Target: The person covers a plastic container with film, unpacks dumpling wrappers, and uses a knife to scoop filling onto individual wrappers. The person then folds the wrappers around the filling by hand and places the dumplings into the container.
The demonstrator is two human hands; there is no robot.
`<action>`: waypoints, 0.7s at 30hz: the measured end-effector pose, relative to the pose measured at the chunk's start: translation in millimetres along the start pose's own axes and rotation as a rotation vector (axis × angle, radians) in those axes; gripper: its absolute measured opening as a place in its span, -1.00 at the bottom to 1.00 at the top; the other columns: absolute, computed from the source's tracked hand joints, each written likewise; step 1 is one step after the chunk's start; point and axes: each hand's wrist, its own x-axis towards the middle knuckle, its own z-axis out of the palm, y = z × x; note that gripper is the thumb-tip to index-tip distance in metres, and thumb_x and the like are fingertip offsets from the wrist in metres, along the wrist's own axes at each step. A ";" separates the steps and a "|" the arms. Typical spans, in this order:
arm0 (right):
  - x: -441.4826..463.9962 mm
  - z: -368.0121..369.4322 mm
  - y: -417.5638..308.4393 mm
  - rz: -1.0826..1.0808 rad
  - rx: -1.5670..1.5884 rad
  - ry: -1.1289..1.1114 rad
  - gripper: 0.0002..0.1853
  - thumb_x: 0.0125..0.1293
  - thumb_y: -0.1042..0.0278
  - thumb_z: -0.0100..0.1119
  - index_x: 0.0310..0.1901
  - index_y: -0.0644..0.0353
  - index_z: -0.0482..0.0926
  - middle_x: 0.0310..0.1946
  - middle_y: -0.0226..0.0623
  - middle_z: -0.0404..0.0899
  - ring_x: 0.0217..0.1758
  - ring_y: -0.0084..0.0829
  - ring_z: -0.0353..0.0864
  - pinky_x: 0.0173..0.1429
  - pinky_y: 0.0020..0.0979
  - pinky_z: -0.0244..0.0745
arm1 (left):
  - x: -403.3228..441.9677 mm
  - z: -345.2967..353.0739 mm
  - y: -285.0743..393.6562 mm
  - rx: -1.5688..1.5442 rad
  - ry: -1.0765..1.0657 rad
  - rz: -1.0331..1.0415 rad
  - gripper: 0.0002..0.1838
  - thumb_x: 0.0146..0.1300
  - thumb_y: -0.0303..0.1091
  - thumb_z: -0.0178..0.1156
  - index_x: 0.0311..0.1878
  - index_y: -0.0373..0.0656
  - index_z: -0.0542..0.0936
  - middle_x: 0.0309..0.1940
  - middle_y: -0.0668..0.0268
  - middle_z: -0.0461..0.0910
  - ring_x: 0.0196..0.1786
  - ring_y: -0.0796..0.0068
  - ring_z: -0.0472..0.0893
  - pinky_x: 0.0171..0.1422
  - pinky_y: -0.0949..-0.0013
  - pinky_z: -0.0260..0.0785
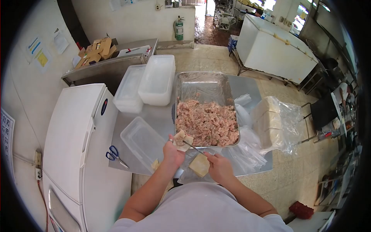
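My left hand (174, 154) holds a pale dumpling wrapper (188, 140) with a bit of filling on it, just over the near edge of the metal tray (234, 101). My right hand (221, 167) grips a thin metal utensil (192, 146), its tip at the wrapper; the tip's shape is hidden. Raw minced meat filling (206, 120) fills the near part of the tray. Below my hands lies a stack of square wrappers (199, 165) on plastic. An open clear plastic container (140, 140) stands left of my left hand, with a small pale piece (155, 164) at its near end.
Stacked translucent containers (156, 79) stand at the back left of the table. Blue-handled scissors (114, 154) lie near the left edge. At the right are wrapped pale blocks (267, 123) and loose plastic bags (247, 149). A white refrigerator (73, 127) borders the left side.
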 end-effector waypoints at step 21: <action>-6.7 15.9 2.6 0.059 -0.087 0.072 -0.48 0.34 0.50 0.14 0.33 -0.03 0.61 -0.25 -0.08 0.63 -0.25 0.03 0.69 -0.17 0.03 0.61 | -4.0 13.2 -22.3 -0.198 0.153 0.029 -0.50 0.72 -0.08 -0.28 0.36 -0.27 0.44 0.32 0.09 0.57 0.37 0.06 0.58 0.53 -0.08 0.42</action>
